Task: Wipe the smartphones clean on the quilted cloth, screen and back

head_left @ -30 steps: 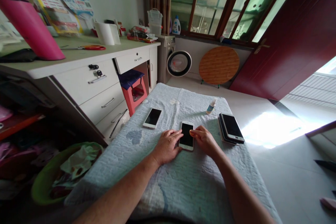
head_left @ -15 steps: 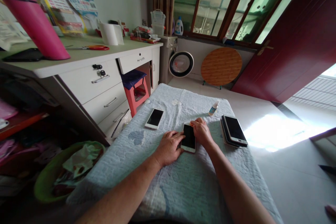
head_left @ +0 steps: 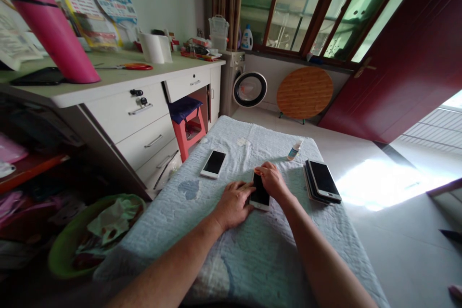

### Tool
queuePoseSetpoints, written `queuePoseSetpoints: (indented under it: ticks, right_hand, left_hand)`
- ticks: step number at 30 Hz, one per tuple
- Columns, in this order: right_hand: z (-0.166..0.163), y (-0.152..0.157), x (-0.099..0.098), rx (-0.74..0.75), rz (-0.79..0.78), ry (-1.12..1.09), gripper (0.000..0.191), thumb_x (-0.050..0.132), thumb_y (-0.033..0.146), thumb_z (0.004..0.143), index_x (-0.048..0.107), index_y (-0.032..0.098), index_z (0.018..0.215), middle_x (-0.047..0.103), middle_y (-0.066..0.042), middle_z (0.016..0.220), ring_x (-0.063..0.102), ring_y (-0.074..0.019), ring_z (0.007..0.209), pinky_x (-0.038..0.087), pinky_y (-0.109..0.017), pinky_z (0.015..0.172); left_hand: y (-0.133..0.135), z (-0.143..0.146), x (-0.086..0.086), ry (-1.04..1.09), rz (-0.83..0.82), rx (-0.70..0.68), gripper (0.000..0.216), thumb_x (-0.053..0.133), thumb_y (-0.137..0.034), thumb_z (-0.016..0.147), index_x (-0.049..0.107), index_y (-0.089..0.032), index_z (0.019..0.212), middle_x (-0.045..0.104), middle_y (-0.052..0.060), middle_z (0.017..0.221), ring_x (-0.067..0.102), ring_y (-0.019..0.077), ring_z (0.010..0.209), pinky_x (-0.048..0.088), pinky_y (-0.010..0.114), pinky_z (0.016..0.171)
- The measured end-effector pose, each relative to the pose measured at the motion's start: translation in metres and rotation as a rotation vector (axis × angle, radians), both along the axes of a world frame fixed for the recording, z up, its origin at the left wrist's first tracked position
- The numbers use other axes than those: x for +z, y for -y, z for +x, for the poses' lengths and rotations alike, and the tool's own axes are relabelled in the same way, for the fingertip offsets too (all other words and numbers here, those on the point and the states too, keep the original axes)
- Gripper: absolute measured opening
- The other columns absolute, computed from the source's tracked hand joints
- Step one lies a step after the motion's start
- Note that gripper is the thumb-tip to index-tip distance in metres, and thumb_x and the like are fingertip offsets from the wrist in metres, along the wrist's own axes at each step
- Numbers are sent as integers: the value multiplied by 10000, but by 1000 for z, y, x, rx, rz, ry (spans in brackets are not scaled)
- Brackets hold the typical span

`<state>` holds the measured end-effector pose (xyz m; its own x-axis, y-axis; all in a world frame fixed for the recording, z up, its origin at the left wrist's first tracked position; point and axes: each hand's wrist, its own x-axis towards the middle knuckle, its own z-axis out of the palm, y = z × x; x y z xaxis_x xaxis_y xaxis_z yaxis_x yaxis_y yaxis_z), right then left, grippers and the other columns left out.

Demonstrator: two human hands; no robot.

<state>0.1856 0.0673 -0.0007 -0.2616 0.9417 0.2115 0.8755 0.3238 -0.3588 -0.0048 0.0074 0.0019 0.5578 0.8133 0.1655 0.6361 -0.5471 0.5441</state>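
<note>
A white phone with a dark screen point(head_left: 260, 196) lies flat on the pale blue quilted cloth point(head_left: 252, 250) that covers the table. My left hand point(head_left: 234, 203) rests beside its left edge, fingers stretched out and touching it. My right hand point(head_left: 270, 179) lies over the phone's upper part, fingers curled and pressed on the top of the screen. A second white phone point(head_left: 213, 163) lies apart to the left. A stack of phones point(head_left: 321, 180) sits to the right.
A small spray bottle point(head_left: 294, 150) stands behind the stack. A white desk with drawers point(head_left: 137, 110) and a pink stool point(head_left: 186, 122) are on the left. A green basin with cloth point(head_left: 90, 236) sits on the floor. A red door point(head_left: 407, 57) stands open on the right.
My right hand has slid up from the phone's right side onto its top end. The left hand has stayed at the phone's left edge. The camera has shifted slightly.
</note>
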Motion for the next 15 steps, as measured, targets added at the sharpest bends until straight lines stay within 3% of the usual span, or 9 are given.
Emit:
queuePoseSetpoints:
  ticks: [8, 15]
  right_hand:
    - [38, 11, -9, -105, 31, -13, 256, 471, 151, 877, 720, 188, 926, 578, -59, 846, 515, -169, 842, 390, -280, 819]
    - [22, 21, -4, -87, 99, -3, 243, 464, 136, 878, 700, 184, 910, 564, -54, 847, 512, -172, 839, 388, -276, 816]
  left_hand:
    - [-1, -1, -4, 6, 31, -16, 510, 648, -245, 794, 541, -239, 1293, 491, 21, 1417, 432, 267, 1235, 332, 432, 1075]
    - [-1, -1, -5, 7, 40, -18, 508, 656, -258, 796, 542, -235, 1290, 502, 18, 1406, 433, 262, 1228, 327, 428, 1078]
